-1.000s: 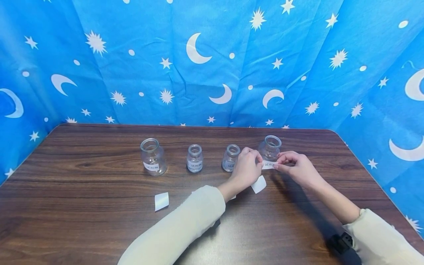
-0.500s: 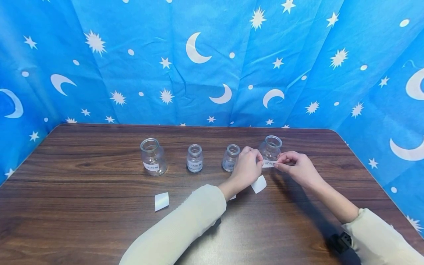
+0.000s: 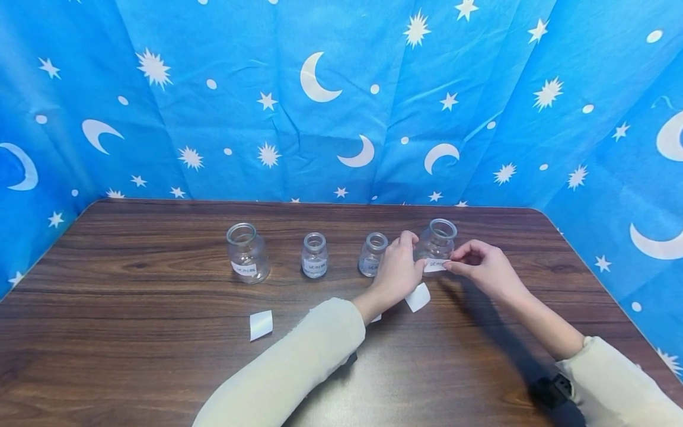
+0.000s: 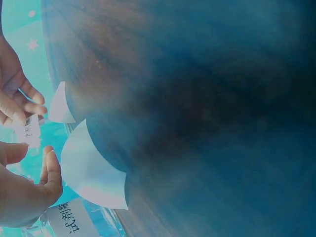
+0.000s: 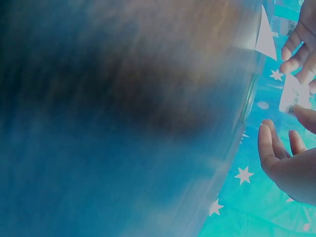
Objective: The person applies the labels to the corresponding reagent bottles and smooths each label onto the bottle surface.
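Observation:
At the right of the row, a clear glass jar [image 3: 440, 235] stands upright with a white handwritten label [image 3: 436, 265] across its front. My left hand [image 3: 396, 267] is at the jar's left side, thumb at the label's left end and index finger spread away from it. My right hand [image 3: 485, 270] pinches the right end of the label between thumb and index finger. Both thumbs also meet the label [image 4: 30, 129] in the left wrist view. Whether the label's ends lie flat on the glass cannot be told.
Labelled glass jars stand left: a large jar [image 3: 246, 252], a small jar [image 3: 315, 256] and another small jar [image 3: 372, 255], partly behind my left hand. White paper pieces lie on the table: one sheet [image 3: 261, 325] left, another sheet [image 3: 418, 297] below my left hand. A patterned blue curtain [image 3: 320, 136] hangs behind.
The label has come up against the jar's front. My left index finger has lifted away from the thumb toward the jar's side. My right hand has shifted slightly right.

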Tool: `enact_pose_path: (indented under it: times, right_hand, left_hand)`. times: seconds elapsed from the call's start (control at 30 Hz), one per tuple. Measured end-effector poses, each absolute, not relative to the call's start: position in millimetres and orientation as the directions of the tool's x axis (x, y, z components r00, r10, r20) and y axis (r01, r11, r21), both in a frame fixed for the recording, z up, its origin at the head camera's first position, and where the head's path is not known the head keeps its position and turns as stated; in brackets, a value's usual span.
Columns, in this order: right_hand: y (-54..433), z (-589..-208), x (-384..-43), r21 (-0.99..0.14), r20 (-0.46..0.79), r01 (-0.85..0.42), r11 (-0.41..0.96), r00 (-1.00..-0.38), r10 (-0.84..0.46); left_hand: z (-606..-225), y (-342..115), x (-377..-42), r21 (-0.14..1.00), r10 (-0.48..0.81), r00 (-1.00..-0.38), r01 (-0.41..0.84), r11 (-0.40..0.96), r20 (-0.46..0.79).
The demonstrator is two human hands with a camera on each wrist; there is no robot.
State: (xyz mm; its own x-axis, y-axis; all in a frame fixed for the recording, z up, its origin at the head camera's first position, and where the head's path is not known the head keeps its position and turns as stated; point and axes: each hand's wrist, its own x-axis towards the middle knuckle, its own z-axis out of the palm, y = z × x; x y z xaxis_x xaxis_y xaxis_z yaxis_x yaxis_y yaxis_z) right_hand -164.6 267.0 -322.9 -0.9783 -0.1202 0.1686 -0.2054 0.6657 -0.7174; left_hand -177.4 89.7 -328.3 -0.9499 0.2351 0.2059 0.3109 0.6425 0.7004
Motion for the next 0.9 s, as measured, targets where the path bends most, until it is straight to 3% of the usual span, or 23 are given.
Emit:
enact_pose_path:
  times: [0.17, 0.47, 0.9]
  right_hand:
    - [271, -324, -167, -0.76, 0.164, -0.243, 0.603, -0.969, -0.184]
    - [277, -322, -172, -0.674, 0.199, -0.278, 0.684, -0.961, -0.194]
    - [281, -325, -172, -0.675, 0.263, -0.357, 0.645, -0.934, -0.242]
  left_hand:
    - [-329, 90, -179, 0.709, 0.237, -0.954, 0.295, 0.641, 0.184]
    - [-327, 90, -178, 0.692, 0.263, -0.95, 0.303, 0.655, 0.168]
    - [-327, 89, -177, 0.702, 0.279, -0.943, 0.322, 0.635, 0.18]
